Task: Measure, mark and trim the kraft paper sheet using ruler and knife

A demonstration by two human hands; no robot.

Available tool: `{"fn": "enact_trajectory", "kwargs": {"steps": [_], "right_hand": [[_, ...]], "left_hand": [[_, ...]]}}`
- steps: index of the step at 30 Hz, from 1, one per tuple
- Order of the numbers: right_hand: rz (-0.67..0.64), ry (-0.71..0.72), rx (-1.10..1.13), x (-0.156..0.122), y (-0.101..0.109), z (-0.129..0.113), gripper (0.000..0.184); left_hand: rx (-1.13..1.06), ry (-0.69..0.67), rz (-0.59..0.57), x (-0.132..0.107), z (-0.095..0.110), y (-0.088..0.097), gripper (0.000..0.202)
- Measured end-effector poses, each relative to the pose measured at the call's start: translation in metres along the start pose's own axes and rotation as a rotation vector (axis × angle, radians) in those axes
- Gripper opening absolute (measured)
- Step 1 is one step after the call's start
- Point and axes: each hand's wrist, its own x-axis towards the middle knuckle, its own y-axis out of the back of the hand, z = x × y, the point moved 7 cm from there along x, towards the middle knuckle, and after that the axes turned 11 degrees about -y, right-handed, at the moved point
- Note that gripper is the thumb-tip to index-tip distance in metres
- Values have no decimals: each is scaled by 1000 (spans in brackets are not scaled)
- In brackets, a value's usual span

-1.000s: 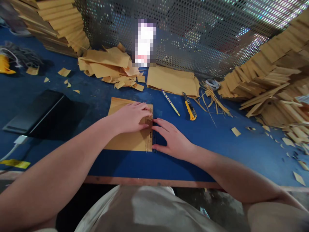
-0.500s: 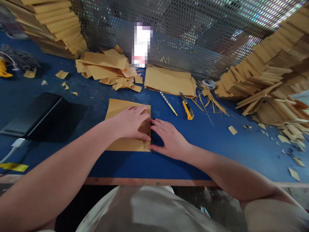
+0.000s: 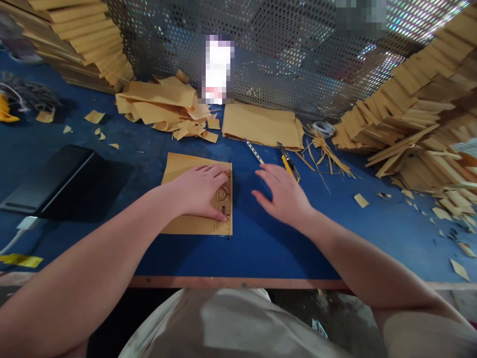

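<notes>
My left hand [image 3: 199, 191] lies spread over a brown paper piece [image 3: 190, 223], with its fingertips and thumb pressing on a clear ruler [image 3: 224, 199] set along the paper's right edge. Its fingers are apart. My right hand [image 3: 285, 194] is off the paper, to its right, with fingers apart and nothing seen in them. Just beyond that hand are a patterned pencil [image 3: 255, 151], whose near end is hidden by the fingers, and a yellow utility knife [image 3: 289, 163], partly covered by the hand.
Folded brown paper [image 3: 263, 124] and paper scraps [image 3: 164, 104] lie at the back, before a perforated metal screen [image 3: 283, 64]. Stacked paper [image 3: 413, 99] rises on the right. A tape roll [image 3: 323, 129] sits near thin strips. A black device [image 3: 55, 179] with a white cable is at left.
My right hand has left the ruler's edge and moved right and away from me, toward the pencil and knife. The ruler has shifted slightly left onto the paper under my left hand.
</notes>
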Motion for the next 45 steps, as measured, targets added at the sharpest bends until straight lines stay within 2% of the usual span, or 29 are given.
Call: {"fn": "enact_trajectory", "kwargs": {"steps": [3,7,10,13,16,19,21,23,26,28,32,34,39,45], "right_hand": [[57,-223,-179,17,8,51,52],[26,-498,-267,30,7,111,49],[-51,-624,-185,33,2,132,44],[-40,-659,-118,34,3,136,34],[137,-726,86,30,14,133,17],[275,-767,608,20,13,118,18],[236,-683,980,17,4,92,26],[176,-593,1173,15,-1,62,32],[80,-561,1298,14,-6,27,35],[4,-587,1384,17,-11,12,34],[-189,-812,1657,28,-34,-6,22],[-245,-900,1710,37,-46,-13,19],[-145,-939,1689,60,-60,-16,26],[-40,-931,1629,74,-63,-15,26]], "left_hand": [[-11,14,-37,0,1,1,105],[-18,33,-56,-1,1,3,114],[-7,40,-64,-3,0,2,116],[-6,31,-60,-3,0,1,115],[-10,23,-47,-3,0,1,112],[-1,15,-37,-4,1,2,111],[3,12,-25,-5,2,2,110],[6,14,-12,-5,2,3,108],[4,12,-3,-5,2,4,105],[4,9,-1,-5,3,4,104],[33,1,17,-7,4,4,101],[40,-1,38,-7,4,5,98],[36,-11,67,-9,5,6,94],[54,-15,57,-8,8,6,92]]}}
